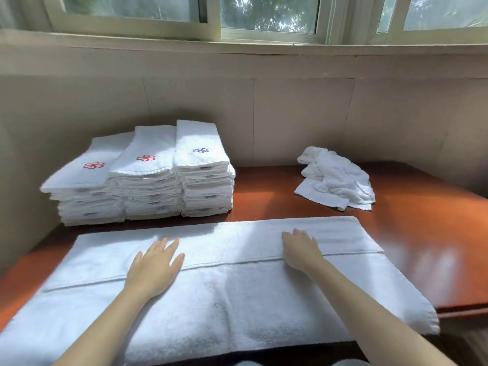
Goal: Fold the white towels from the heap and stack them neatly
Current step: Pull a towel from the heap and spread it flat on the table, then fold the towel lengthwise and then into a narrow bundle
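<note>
Stacks (142,175) of folded towels are seen at ten o'clock on the counter (422,233); only a small heap (335,178) is left at two o'clock. One towel (224,299) is spread at six o'clock, apparently folded once, with further folds judged outstanding. Left hand (155,262) and right hand (301,249) are laid flat on it, fingers straight, nothing gripped.
</note>
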`<state>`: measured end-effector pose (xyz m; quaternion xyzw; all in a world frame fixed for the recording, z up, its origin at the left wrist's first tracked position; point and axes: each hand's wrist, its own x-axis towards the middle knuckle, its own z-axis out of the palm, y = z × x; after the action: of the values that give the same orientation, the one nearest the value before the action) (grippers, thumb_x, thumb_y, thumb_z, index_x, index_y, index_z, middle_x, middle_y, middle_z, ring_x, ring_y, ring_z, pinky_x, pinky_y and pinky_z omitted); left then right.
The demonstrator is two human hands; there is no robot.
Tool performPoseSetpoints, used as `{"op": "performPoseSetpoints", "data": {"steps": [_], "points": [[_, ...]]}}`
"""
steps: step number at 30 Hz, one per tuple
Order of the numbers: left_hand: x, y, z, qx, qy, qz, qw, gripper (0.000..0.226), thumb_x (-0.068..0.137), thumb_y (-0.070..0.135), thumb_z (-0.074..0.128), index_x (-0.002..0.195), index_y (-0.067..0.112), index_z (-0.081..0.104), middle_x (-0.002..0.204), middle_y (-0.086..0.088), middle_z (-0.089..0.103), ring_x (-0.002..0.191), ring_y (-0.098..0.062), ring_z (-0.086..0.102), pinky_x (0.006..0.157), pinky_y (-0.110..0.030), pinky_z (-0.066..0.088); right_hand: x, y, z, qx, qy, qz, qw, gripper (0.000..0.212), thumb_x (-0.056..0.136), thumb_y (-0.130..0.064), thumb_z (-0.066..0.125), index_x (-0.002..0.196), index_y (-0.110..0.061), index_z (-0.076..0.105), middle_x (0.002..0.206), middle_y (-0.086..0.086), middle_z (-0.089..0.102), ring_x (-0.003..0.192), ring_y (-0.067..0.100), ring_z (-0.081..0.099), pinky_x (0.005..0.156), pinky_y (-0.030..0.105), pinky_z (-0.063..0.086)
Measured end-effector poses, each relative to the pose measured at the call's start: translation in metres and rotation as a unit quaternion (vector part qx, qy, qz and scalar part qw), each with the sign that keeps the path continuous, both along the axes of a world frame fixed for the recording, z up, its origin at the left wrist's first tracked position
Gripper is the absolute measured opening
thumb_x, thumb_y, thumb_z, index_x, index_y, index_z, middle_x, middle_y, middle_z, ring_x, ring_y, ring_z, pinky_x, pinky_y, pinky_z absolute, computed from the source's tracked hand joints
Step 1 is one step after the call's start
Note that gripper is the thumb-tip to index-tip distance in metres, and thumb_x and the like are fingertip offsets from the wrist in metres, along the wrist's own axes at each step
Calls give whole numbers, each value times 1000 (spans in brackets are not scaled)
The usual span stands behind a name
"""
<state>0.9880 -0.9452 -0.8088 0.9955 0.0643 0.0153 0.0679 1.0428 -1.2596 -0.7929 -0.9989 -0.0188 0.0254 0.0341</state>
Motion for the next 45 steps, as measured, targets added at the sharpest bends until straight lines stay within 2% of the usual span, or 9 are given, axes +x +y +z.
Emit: {"op": "performPoseSetpoints", "data": {"steps": [6, 21, 24, 28, 32, 34, 37, 41, 45], "points": [[-31, 63, -4, -22, 17, 109, 994, 57, 96, 60, 17, 151, 42, 12, 162, 4, 1, 148, -17, 3, 117, -49, 3, -20, 108, -14, 59, 13, 159, 985, 49, 98, -50, 26, 143, -31, 29, 157, 5, 17, 144, 32, 10, 112, 55, 10], [10, 124, -3, -4, 7, 139, 990, 58, 97, 57, 17, 151, 38, 15, 161, 4, 8, 148, -17, 6, 115, -54, 6, 32, 130, -30, 66, -19, 134, 989, 54, 94, -62, 16, 146, -46, 18, 160, -8, 6, 148, 20, 2, 114, 54, 3], [-1, 125, -2, -2, 12, 89, 996, 58, 98, 56, 20, 151, 36, 15, 161, 1, 8, 148, -19, 4, 116, -51, 3, 25, 131, -24, 74, -60, 159, 983, 46, 98, -51, 30, 140, -33, 39, 153, 0, 31, 143, 25, 23, 111, 45, 18], [-52, 142, -8, -6, 27, -63, 998, 57, 97, 58, 25, 149, 47, 4, 159, 14, -9, 146, -5, -12, 117, -36, -6, -14, 137, -13, 152, -197, 365, 897, 23, 88, -29, 61, 107, -18, 68, 114, 1, 65, 110, 25, 60, 93, 32, 43], [-106, 162, -3, 13, 49, -103, 993, 61, 92, 66, 25, 139, 54, -13, 148, 26, -24, 138, 3, -24, 113, -27, -13, -64, 158, -18, 76, -19, 445, 892, 63, 87, -69, 31, 144, -40, 30, 153, -7, 25, 143, 13, 12, 116, 37, 7], [-134, 164, 5, 33, 27, -121, 992, 71, 83, 75, 25, 143, 52, -2, 154, 21, -13, 142, 2, -16, 115, -24, -6, -83, 167, -13, 48, 21, 480, 876, 73, 82, -79, 26, 146, -45, 14, 158, -9, 10, 146, 12, -3, 116, 42, -4], [-166, 164, 8, 63, -87, -140, 984, 68, 73, 68, 48, 131, 32, 54, 130, 1, 56, 120, -7, 39, 98, -30, 36, -103, 166, -3, 25, 5, 511, 859, 79, 77, -81, 33, 144, -41, 22, 153, -5, 21, 144, 13, 8, 117, 36, 8], [-185, 163, 12, 55, -161, -147, 975, 29, 65, 36, 53, 92, 36, 43, 82, 11, 54, 78, -1, 37, 63, -16, 43, -123, 163, 1, 63, -147, 524, 836, 14, 76, -40, 61, 81, -27, 64, 83, -12, 60, 75, 9, 62, 55, 15, 47], [-187, 171, 17, 75, -204, -162, 963, 41, 52, 12, 51, 87, 31, 42, 70, 12, 56, 71, -2, 43, 56, -15, 37, -126, 162, 7, 13, -128, 439, 889, 34, 59, -9, 67, 89, -23, 60, 81, -9, 56, 69, 16, 58, 45, 26, 39]]}}
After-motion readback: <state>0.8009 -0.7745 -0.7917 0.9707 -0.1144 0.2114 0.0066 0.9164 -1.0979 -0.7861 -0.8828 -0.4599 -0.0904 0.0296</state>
